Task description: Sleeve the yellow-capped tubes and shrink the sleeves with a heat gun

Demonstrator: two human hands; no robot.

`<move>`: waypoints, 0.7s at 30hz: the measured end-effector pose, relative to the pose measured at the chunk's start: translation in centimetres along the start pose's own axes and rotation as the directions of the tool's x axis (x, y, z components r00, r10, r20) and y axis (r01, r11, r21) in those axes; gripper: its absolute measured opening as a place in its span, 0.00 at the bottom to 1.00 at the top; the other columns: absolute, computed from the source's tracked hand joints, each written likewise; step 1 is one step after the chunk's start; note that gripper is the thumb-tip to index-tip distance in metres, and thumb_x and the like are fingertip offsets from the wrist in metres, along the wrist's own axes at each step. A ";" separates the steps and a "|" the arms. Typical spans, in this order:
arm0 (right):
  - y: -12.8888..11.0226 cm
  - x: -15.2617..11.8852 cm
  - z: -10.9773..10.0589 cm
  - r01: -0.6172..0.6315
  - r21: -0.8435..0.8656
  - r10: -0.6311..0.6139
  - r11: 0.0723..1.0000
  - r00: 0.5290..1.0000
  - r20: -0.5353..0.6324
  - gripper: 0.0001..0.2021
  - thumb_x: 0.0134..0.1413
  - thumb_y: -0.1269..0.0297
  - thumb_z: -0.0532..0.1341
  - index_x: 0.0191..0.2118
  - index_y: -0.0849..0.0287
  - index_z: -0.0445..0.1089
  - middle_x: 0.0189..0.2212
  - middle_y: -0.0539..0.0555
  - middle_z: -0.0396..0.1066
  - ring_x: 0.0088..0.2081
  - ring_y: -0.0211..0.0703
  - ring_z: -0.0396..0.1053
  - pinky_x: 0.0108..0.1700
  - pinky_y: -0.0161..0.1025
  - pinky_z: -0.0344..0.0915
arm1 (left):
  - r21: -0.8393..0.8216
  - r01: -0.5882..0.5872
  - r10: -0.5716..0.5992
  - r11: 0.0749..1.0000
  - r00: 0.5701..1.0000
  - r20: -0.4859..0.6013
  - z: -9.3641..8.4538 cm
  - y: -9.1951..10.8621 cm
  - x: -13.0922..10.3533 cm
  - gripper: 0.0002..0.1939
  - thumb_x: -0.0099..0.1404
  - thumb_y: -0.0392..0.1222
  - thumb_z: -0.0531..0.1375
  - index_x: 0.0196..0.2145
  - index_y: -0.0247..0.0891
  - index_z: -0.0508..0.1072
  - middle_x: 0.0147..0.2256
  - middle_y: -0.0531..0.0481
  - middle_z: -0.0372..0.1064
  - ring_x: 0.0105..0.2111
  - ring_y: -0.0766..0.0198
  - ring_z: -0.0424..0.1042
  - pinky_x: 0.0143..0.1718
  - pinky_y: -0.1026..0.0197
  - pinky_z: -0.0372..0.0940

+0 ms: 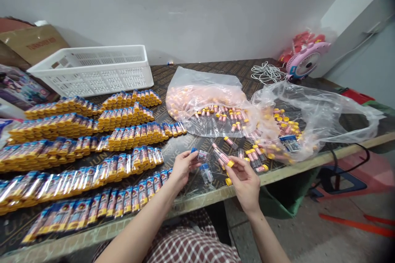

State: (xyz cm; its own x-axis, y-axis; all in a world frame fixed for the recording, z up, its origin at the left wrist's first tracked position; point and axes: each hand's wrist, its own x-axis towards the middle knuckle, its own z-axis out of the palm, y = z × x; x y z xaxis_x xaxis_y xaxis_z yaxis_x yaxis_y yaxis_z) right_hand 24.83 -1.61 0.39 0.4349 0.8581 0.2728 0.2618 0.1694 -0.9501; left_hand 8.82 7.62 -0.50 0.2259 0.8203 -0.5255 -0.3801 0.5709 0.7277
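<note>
My left hand (pixel 182 168) pinches a small clear tube with a blue cap (pixel 201 155), held level over the table. Fingers of my right hand (pixel 245 181) are closed on the yellow end of a clear tube with a pink label (pixel 221 157), which points up and left toward the other tube. Between my hands, another blue-capped clear tube (pixel 206 173) lies on the tabletop. Beyond my right hand are several loose yellow-capped tubes (pixel 254 158). A single yellow cap (pixel 228 181) sits near the table edge.
Stacked rows of finished-looking blue-and-yellow tubes (pixel 83 176) cover the left side. A white plastic basket (pixel 101 76) stands behind them. Clear bags, one holding pink tubes (pixel 206 94) and another yellow-capped pieces (pixel 333 111), lie at centre and right. A pink fan (pixel 307 63) stands at back right.
</note>
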 end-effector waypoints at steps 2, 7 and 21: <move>-0.4 -0.3 0.2 0.029 -0.027 -0.029 0.999 1.000 -0.011 0.12 0.52 0.65 0.61 0.44 0.56 0.69 0.40 0.56 0.70 0.39 0.46 0.71 0.42 0.44 0.69 | -0.026 -0.011 0.011 1.000 1.000 -0.017 -0.2 0.6 -0.4 0.17 0.40 0.43 0.70 0.26 0.33 0.71 0.24 0.50 0.73 0.21 0.69 0.71 0.25 0.67 0.68; -1.1 -0.8 0.7 0.157 -0.166 -0.154 0.974 0.988 0.031 0.13 0.52 0.68 0.60 0.45 0.53 0.70 0.42 0.56 0.71 0.42 0.47 0.69 0.42 0.45 0.68 | -0.038 -0.061 0.057 0.997 0.994 -0.097 -0.6 1.0 -1.0 0.21 0.36 0.50 0.71 0.22 0.33 0.70 0.18 0.53 0.70 0.21 0.68 0.71 0.25 0.67 0.66; -0.4 -1.5 2.4 0.170 -0.063 -0.144 0.983 0.945 0.293 0.14 0.56 0.70 0.55 0.46 0.51 0.70 0.44 0.55 0.68 0.47 0.46 0.66 0.47 0.45 0.67 | -0.019 -0.173 0.174 0.985 0.983 0.053 -0.4 1.1 -2.1 0.19 0.43 0.47 0.69 0.30 0.35 0.69 0.26 0.54 0.71 0.25 0.69 0.70 0.31 0.63 0.68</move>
State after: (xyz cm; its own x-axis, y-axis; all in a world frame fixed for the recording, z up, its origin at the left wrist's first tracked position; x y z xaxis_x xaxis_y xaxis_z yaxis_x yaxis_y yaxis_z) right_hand 22.00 -1.78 0.04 0.1204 0.9288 0.3506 0.3857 0.2817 -0.8786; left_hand 7.56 6.51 1.20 0.2031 0.9078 -0.3670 -0.4307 0.4195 0.7991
